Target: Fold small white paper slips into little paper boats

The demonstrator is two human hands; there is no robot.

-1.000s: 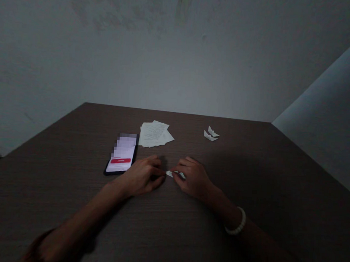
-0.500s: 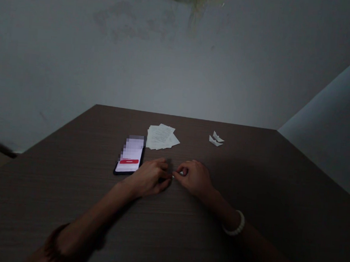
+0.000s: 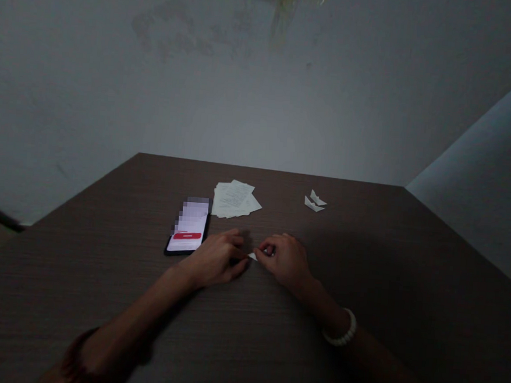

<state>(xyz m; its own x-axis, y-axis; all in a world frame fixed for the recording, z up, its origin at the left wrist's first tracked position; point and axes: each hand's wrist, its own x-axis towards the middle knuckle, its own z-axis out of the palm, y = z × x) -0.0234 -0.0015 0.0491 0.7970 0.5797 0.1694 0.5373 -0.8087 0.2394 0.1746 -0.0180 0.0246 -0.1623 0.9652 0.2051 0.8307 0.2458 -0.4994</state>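
Observation:
Between my two hands is a small white piece of folded paper (image 3: 253, 257), mostly covered by the fingers. My left hand (image 3: 221, 258) rests on the table with its fingers closed at the paper's left end. On the other side my right hand (image 3: 286, 261) pinches the paper between thumb and index finger. Two small white paper boats (image 3: 315, 202) stand close together farther back on the right. Behind my left hand lies a loose stack of paper sheets (image 3: 235, 200), with faint writing on the top ones.
A phone (image 3: 189, 226) with a lit screen lies just left of the paper stack, close to my left hand. The brown wooden table (image 3: 245, 342) ends against a stained grey wall (image 3: 262, 98).
The fingertips have drawn slightly apart, so more of the white paper shows between them. Otherwise the hands keep their places; the view has shifted a little.

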